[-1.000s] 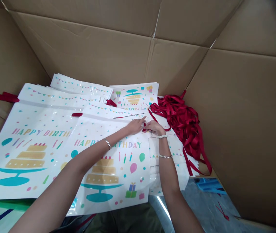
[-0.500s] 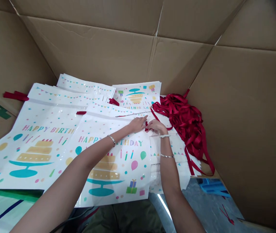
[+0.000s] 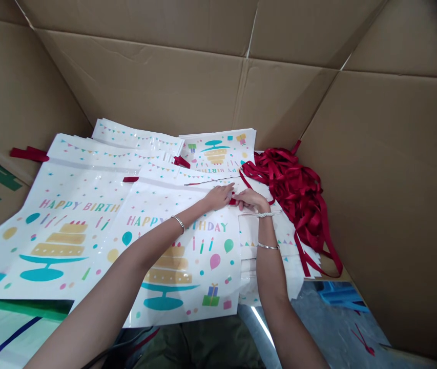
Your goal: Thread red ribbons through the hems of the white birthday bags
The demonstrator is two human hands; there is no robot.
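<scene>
A white plastic sheet (image 3: 226, 266) printed with a cake and "Happy Birthday" lies in front of me. My left hand (image 3: 219, 198) rests flat near its upper right corner, index finger stretched out. Right beside it, my right hand (image 3: 251, 199) has its fingers pinched on a short red ribbon end (image 3: 232, 201) at the sheet's edge; the exact grip is partly hidden. Just above both hands runs a thin wire-like tool (image 3: 210, 181), with red ribbon leading from its right end towards the pile. Another red ribbon end (image 3: 130, 179) shows at the sheet's upper left corner.
A tangled heap of red ribbon (image 3: 298, 189) lies to the right. More printed sheets (image 3: 60, 179) overlap on the left and behind. Tall cardboard walls (image 3: 157, 77) enclose the back and sides. Red scraps (image 3: 364, 343) and a blue object (image 3: 341, 296) appear lower right.
My right hand has turned slightly, and the red ribbon end under its fingers now lies flatter. My left hand stays in place on the sheet. The whole view has shifted slightly.
</scene>
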